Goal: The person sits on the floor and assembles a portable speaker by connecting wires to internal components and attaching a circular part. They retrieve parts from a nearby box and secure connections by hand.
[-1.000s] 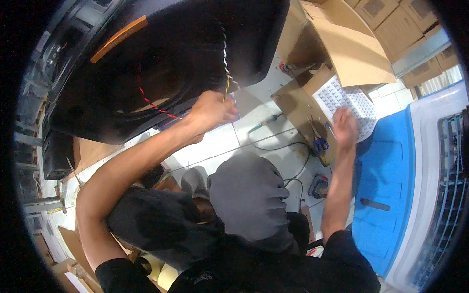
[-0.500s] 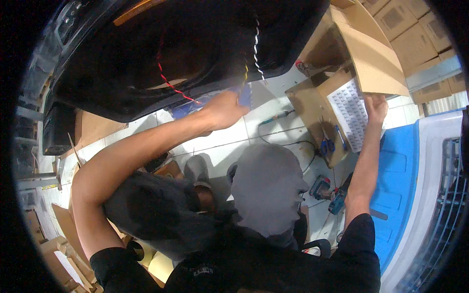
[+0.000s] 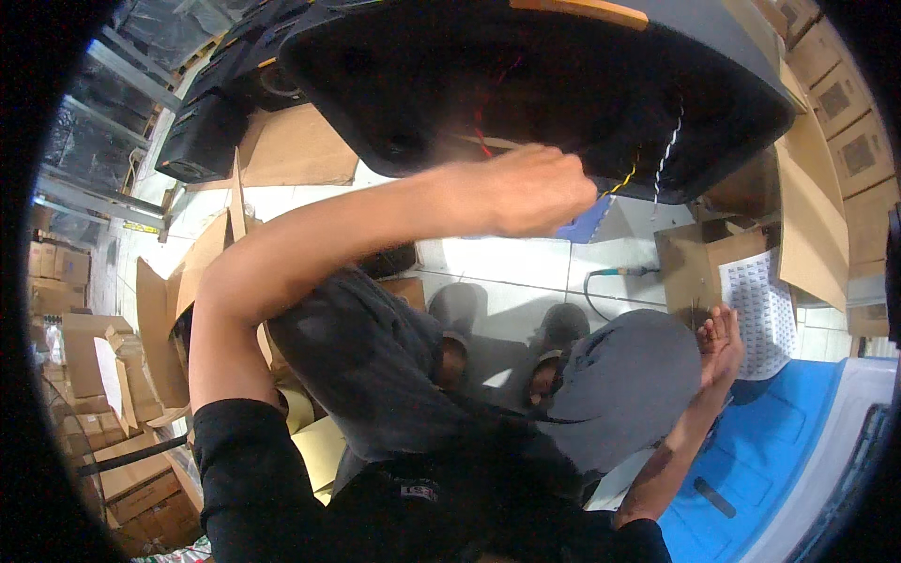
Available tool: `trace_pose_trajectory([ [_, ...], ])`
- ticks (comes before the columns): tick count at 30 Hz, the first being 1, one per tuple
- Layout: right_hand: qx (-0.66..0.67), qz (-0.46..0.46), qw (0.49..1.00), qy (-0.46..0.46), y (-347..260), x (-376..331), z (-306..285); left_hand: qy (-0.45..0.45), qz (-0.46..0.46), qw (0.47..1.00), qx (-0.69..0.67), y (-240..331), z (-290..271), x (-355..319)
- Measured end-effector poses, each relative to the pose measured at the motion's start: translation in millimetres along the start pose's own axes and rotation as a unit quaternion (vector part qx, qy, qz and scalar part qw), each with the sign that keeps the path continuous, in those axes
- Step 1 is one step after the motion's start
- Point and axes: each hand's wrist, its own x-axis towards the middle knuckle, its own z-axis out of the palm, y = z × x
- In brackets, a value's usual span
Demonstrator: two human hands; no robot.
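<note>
My left hand point(image 3: 540, 195) reaches across to the middle, its fingers curled into a fist below a large black cabinet point(image 3: 394, 103). A yellow-and-dark twisted wire point(image 3: 627, 176) slants down from the cabinet to the fist; the fingertips are hidden, so I cannot tell whether they grip it. Red twisted wire point(image 3: 480, 127) runs down behind that hand, and a white twisted wire point(image 3: 668, 150) hangs freely to its right. My right hand point(image 3: 720, 342) is open, fingers extended, beside an open cardboard box point(image 3: 678, 267) and a printed white sheet point(image 3: 751, 291).
A blue panel point(image 3: 760, 460) lies at the right. Stacked cardboard boxes point(image 3: 859, 122) stand far right, with more cartons point(image 3: 103, 366) at the left. A flat cardboard piece point(image 3: 296, 150) lies on the white tiles. A green-and-black cable point(image 3: 610, 272) crosses the floor.
My view has swung to the right and drawn back. My right hand has come off the box flap and lowered toward me, fingers loosened. The left fist stays by the wires.
</note>
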Motion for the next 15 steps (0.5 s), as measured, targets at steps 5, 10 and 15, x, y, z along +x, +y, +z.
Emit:
trace_pose_trajectory([
  [5,-0.011,-0.077,0.997,-0.024,-48.0,-30.5,41.8,0.087,0.014,0.996,0.029,-38.7,-10.1,-33.2],
  [10,-0.080,-0.200,0.968,-0.128,-113.4,-60.6,83.1,-0.004,0.076,0.957,0.281,-61.4,16.8,-40.9],
  [15,-0.205,-0.270,0.911,-0.232,-142.1,-96.6,151.9,-0.039,0.068,0.941,0.328,-58.4,11.9,-42.6],
])
